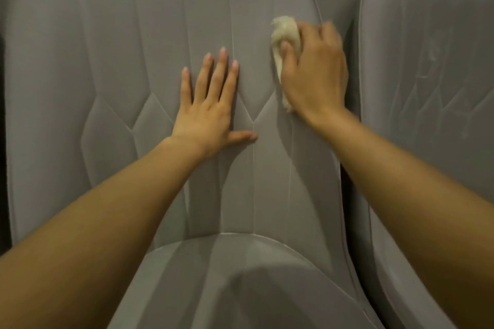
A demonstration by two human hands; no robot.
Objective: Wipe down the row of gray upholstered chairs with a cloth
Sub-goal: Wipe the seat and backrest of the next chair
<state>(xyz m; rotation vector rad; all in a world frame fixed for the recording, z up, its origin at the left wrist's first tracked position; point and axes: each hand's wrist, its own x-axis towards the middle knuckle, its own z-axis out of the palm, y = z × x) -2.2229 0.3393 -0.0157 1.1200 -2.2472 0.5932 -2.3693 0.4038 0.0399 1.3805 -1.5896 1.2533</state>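
A gray upholstered chair (112, 67) with stitched seams fills the head view, its backrest in front of me and its seat cushion (213, 283) below. My left hand (208, 107) lies flat on the middle of the backrest with straight, spread fingers. My right hand (315, 75) presses a bunched cream cloth (283, 35) against the right side of the same backrest, near its edge. The fingers curl round the cloth, and most of the cloth is hidden under the palm. The right hand looks slightly blurred.
A second gray chair (427, 75) stands close on the right, with pale scuff marks on its backrest. A narrow dark gap (347, 184) separates the two chairs. A dark strip runs along the left edge of the view.
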